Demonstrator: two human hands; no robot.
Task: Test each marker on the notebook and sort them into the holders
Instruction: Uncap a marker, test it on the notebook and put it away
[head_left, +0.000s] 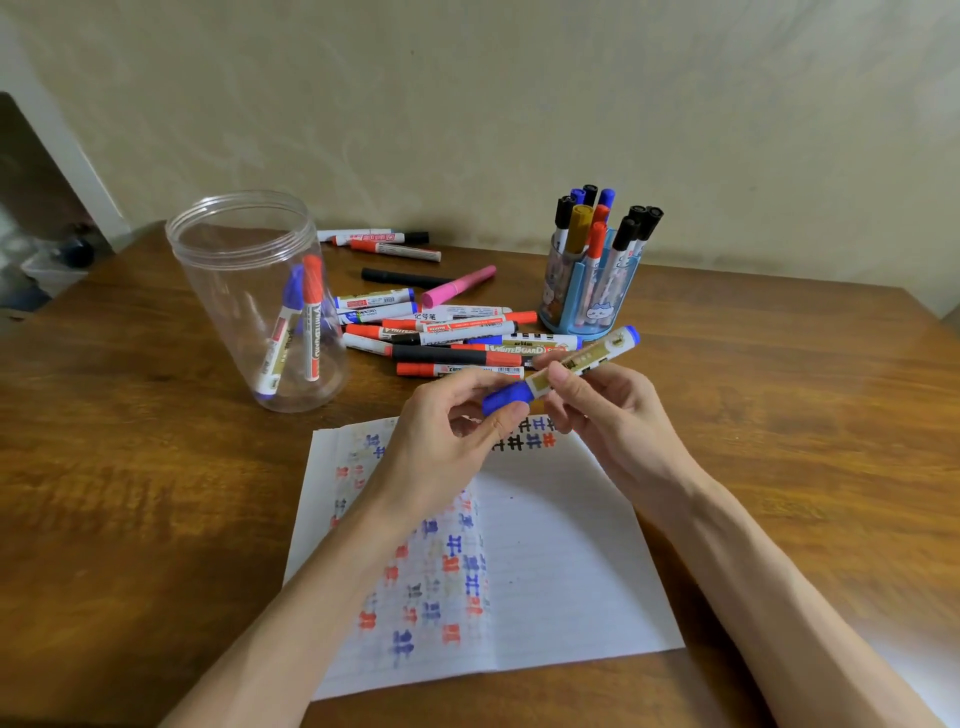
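Above the far edge of the notebook (566, 571) I hold a blue marker (563, 370) in both hands, clear of the paper and slanting from near left up to far right. My left hand (441, 434) pinches its blue cap between thumb and fingertips; my right hand (615, 413) is curled round the white barrel just beside the cap. The cap looks seated on the marker, though my fingers hide the joint.

The notebook lies open on the wooden table (779, 426), its left page covered in red, blue and black test marks, with a short row of marks at the far edge partly hidden behind my hands.

Just beyond my hands lies a loose pile of markers (447, 338), mostly red, blue and black, with a pink marker (457, 286) and a black marker (400, 277) at its far side. Three more markers (387, 243) lie near the wall.

To the far left stands a clear plastic jar (244, 270), with a blue-capped marker (283, 332) and a red-capped marker (311, 317) leaning inside. To the far right, close behind the marker's raised end, stands a blue holder (587, 299) packed with upright markers.
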